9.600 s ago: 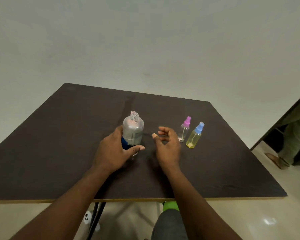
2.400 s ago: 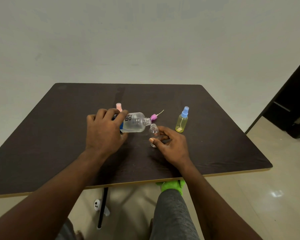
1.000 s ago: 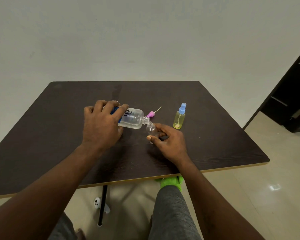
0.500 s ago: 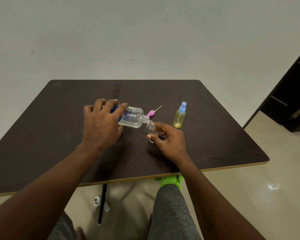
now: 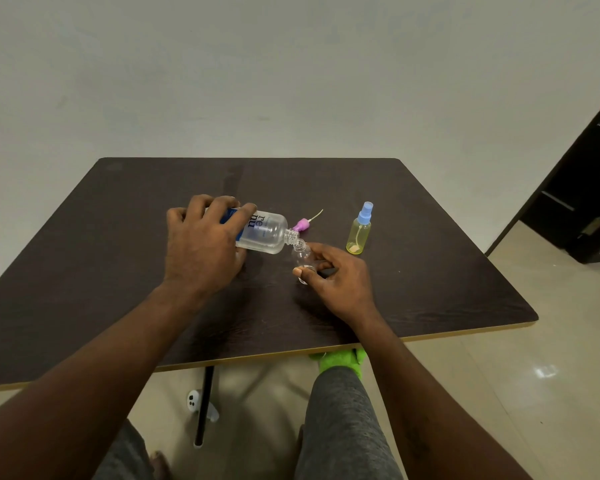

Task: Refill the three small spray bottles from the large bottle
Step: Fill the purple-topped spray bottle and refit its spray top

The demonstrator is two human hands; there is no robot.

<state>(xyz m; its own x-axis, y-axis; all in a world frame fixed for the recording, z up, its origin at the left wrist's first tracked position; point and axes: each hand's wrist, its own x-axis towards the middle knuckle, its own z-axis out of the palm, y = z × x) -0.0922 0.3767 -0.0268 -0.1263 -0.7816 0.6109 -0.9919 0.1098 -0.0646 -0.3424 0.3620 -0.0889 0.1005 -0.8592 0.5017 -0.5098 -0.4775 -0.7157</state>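
Dark brown table (image 5: 118,271) with a pale edge, set against a plain off-white wall (image 5: 291,81), seen from the head of the person seated at it.

Near the table's middle, the left hand (image 5: 201,247) grips a large clear bottle (image 5: 267,233), with fingers and thumb curled round its base end, partly over a blue label. The large bottle is tipped almost flat, with its open threaded neck pointing right and slightly down.

That neck meets the open mouth of a small clear spray bottle (image 5: 302,252), just right of and below the large bottle. The right hand (image 5: 340,278) pinches this small bottle low on its body between the thumb and curled fingers. Whether liquid is flowing cannot be made out, nor whether the small bottle's base touches the table.

Just behind the large bottle's neck, a pink spray top (image 5: 301,224) lies on the table, its thin dip tube pointing away to the right.

Further right of the large bottle, apart from both hands, a small yellowish bottle (image 5: 359,233) with a blue spray top stands upright — its dip tube shows inside.

Well to the right of the large bottle, past the table's corner, is a dark doorway (image 5: 575,202).

Nearer the viewer than the large bottle, beneath the table's front edge, are a grey trouser leg (image 5: 340,427), bright green footwear (image 5: 340,360) and a black table leg (image 5: 203,403) — with a small white object (image 5: 193,400) on the glossy beige floor (image 5: 499,375) beside it.
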